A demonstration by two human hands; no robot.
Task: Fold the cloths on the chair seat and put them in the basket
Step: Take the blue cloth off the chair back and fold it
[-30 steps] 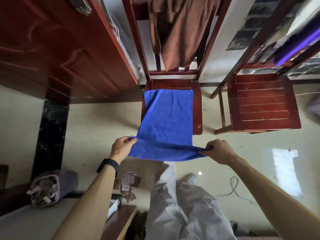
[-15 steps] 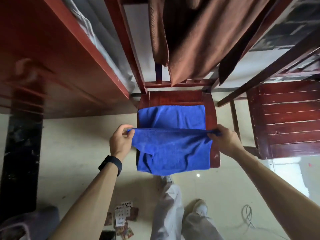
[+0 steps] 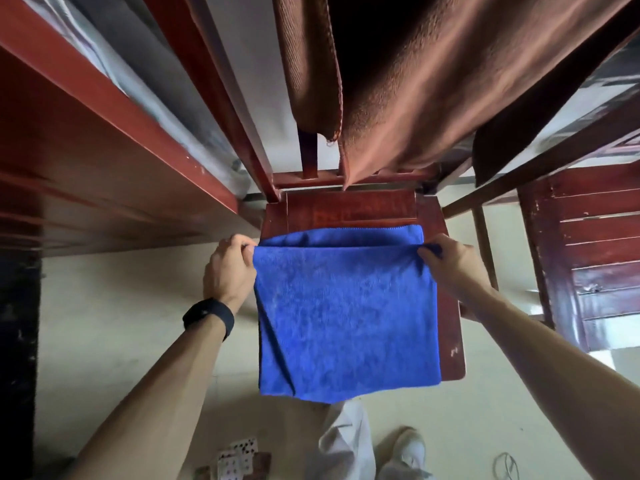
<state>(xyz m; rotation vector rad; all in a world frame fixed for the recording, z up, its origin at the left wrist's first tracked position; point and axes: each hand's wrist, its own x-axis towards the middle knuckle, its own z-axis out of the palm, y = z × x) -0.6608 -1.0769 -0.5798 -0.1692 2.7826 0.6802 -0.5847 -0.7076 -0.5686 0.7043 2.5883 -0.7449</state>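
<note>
A blue cloth (image 3: 346,313) lies folded over on the red wooden chair seat (image 3: 349,211), its front fold hanging past the seat's near edge. My left hand (image 3: 228,271) pinches the folded layer's left corner. My right hand (image 3: 450,268) pinches the right corner. The top layer's edge sits just short of the under layer's far edge. A brown cloth (image 3: 408,91) hangs over the chair's backrest. No basket is in view.
A second red slatted chair (image 3: 595,251) stands to the right. A red wooden bed frame or table (image 3: 104,140) runs along the left. Playing cards (image 3: 239,459) and a cable (image 3: 505,465) lie on the floor near my legs and shoe (image 3: 405,448).
Both hands carried the cloth's near edge up and away over the seat, folding it in half. My head moved closer to the chair.
</note>
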